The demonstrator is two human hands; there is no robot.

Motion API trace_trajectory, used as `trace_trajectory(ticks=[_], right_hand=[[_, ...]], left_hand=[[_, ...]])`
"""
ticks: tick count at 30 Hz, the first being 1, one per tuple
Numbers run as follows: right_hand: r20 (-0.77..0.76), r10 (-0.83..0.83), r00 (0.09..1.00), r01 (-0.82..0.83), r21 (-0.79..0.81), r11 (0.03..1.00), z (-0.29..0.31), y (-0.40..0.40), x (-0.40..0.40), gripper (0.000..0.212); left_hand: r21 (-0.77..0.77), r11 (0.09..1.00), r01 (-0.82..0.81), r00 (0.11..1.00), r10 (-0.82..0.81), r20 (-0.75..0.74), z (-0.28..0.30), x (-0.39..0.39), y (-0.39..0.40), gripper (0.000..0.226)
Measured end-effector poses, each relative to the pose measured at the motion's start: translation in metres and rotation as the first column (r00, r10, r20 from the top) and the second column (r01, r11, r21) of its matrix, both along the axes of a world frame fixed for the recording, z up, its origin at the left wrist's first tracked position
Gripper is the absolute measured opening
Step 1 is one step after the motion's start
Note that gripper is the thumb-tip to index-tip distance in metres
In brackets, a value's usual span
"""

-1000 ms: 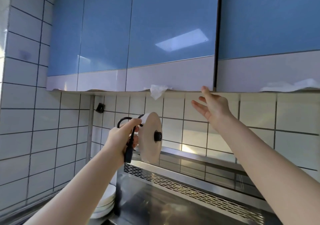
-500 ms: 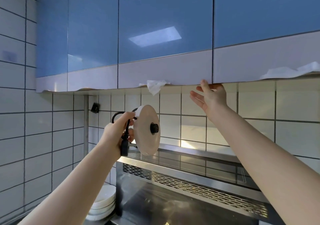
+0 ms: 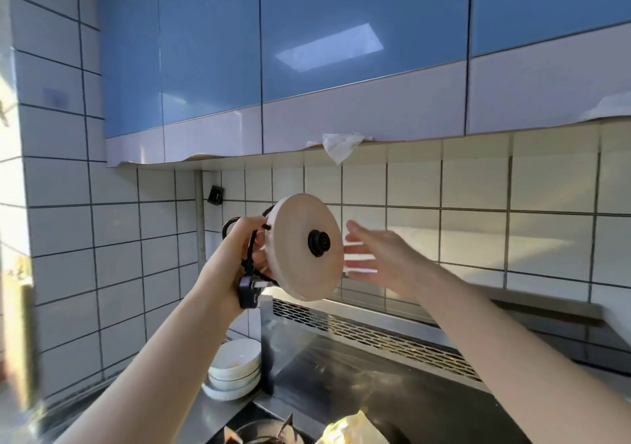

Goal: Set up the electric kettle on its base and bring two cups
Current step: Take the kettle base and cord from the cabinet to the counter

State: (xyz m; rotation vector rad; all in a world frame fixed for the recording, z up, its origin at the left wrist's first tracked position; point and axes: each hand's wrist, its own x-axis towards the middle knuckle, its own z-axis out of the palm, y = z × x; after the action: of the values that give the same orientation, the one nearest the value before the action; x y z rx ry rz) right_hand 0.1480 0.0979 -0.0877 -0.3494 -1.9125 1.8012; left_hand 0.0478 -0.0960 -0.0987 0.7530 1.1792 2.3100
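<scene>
My left hand [image 3: 243,243] grips the round cream kettle base [image 3: 300,255] by its edge, together with its coiled black cord, and holds it up on edge in front of the tiled wall. The black connector stud [image 3: 319,243] faces me. The black plug [image 3: 248,290] hangs below my left wrist. My right hand [image 3: 379,259] is open with straight fingers just right of the base, its fingertips partly behind the rim. No kettle or cups are in view.
Blue and white wall cabinets [image 3: 341,67] hang closed overhead, with a paper scrap [image 3: 341,146] sticking out below. A steel range hood [image 3: 375,351] sits under my arms. Stacked white bowls [image 3: 235,368] stand at lower left beside the tiled wall.
My right hand has dropped from the cabinet's lower edge down to beside the kettle base. My left hand still holds the base and cord; the view has tilted slightly downward.
</scene>
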Motion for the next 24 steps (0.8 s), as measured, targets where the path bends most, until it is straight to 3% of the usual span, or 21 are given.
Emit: trace_trajectory(ticks=[3, 9, 11, 13, 16, 19, 24], right_hand=[[0.008, 0.135, 0.991, -0.134, -0.071, 0.988, -0.024, -0.02, -0.008, 0.042], [-0.036, 0.222, 0.974, -0.225, -0.185, 0.957, -0.081, -0.052, -0.019, 0.026], [-0.032, 0.254, 0.967, -0.253, -0.261, 0.932, -0.115, -0.072, -0.025, 0.014], [-0.061, 0.312, 0.948, -0.313, -0.339, 0.887, -0.144, -0.086, -0.029, 0.021], [-0.025, 0.41, 0.912, -0.368, -0.492, 0.789, -0.182, -0.119, -0.032, 0.048], [0.015, 0.431, 0.902, -0.331, -0.615, 0.716, -0.221, -0.148, -0.025, 0.032], [0.082, 0.517, 0.852, -0.34, -0.666, 0.664, -0.282, -0.177, 0.001, 0.025]], left_hand=[[0.016, 1.0, -0.009, 1.0, 0.009, 0.022, -0.012, -0.007, -0.019, 0.019], [0.011, 0.997, 0.072, 0.991, -0.072, 0.115, -0.059, -0.003, -0.061, 0.031], [-0.063, 0.998, -0.015, 0.987, 0.024, 0.157, -0.088, 0.006, -0.079, 0.028], [-0.097, 0.994, -0.052, 0.98, 0.07, 0.185, -0.111, 0.015, -0.094, 0.028], [0.001, 0.999, -0.045, 0.934, 0.042, 0.354, -0.15, 0.025, -0.12, 0.028], [0.18, 0.983, -0.038, 0.877, -0.054, 0.477, -0.197, 0.041, -0.141, 0.035], [0.081, 0.974, -0.214, 0.776, 0.118, 0.619, -0.27, 0.092, -0.178, 0.036]])
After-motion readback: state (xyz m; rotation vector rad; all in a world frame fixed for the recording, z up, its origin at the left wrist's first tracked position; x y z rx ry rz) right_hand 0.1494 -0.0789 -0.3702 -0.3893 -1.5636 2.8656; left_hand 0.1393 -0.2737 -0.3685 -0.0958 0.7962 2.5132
